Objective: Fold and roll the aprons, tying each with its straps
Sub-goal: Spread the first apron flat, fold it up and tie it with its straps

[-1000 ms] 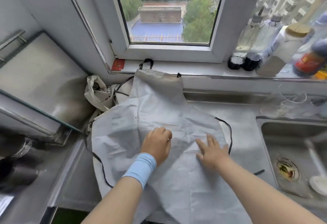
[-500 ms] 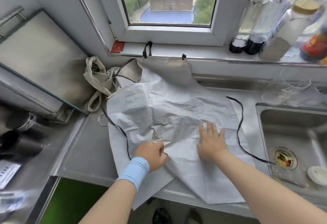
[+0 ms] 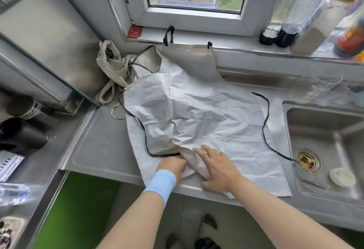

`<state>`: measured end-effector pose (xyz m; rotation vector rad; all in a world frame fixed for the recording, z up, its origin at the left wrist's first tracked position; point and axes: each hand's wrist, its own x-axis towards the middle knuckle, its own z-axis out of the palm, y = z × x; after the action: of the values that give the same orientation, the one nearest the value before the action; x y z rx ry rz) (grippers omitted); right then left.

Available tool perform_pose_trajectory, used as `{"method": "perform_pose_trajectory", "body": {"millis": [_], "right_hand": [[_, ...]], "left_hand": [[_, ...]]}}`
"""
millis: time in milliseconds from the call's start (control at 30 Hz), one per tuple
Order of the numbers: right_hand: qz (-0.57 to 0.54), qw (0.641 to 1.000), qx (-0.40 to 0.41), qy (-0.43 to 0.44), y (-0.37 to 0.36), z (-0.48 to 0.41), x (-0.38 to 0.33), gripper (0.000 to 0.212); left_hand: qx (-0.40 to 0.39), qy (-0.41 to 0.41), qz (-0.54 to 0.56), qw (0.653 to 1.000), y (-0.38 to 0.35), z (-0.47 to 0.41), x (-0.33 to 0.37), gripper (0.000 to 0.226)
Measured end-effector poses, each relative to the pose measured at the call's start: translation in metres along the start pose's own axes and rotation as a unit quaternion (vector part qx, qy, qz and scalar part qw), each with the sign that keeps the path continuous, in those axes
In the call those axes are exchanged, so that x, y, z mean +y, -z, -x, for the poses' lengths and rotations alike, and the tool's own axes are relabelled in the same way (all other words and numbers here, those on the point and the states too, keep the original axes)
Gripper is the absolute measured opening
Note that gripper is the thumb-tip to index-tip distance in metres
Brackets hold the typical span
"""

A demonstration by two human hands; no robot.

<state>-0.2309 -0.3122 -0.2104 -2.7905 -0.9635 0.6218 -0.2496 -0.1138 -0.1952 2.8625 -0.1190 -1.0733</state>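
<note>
Apron spread on counter, fold held at near edge.
Apron [image 3: 199,114] is laid mid-counter [image 3: 102,150]; its fold at 6 o'clock is gripped by the curled left hand [image 3: 173,166] and pressed by the flat, spread right hand [image 3: 217,169]. Sink [image 3: 334,140] at 3 o'clock.

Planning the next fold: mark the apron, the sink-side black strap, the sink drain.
apron [image 3: 206,114], head view, creased middle of the cloth.
sink-side black strap [image 3: 264,120], head view, midway along it.
sink drain [image 3: 307,161], head view, centre of the strainer.
</note>
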Motion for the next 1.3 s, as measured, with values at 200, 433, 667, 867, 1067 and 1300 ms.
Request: {"method": "perform_pose_trajectory", "body": {"millis": [200,433,667,867,1067,1300], "right_hand": [[-0.008,0.994,-0.084,-0.062,0.009,0.011,0.002,0.123],[-0.032,0.992,-0.042,-0.118,0.021,0.015,-0.017,0.054],[-0.028,0.959,-0.136,-0.246,0.018,0.022,-0.01,0.078],[0.041,0.933,-0.196,-0.3,0.041,0.029,0.009,0.044],[0.011,0.964,-0.063,-0.258,0.094,-0.023,0.035,0.043],[-0.138,0.983,0.034,-0.115,0.134,-0.131,0.027,0.05]], "left_hand": [[-0.022,-0.007,0.03,0.999,0.02,0.027,-0.037,0.026],[-0.191,0.031,0.055,0.98,0.043,0.061,-0.072,0.033],[-0.003,-0.042,0.153,0.987,0.056,0.046,-0.041,0.034],[0.089,-0.057,0.138,0.985,0.099,0.016,-0.026,0.033],[0.193,-0.077,0.079,0.975,0.137,-0.03,-0.022,0.036],[0.31,0.047,0.021,0.949,0.192,-0.076,-0.052,0.042]]}}
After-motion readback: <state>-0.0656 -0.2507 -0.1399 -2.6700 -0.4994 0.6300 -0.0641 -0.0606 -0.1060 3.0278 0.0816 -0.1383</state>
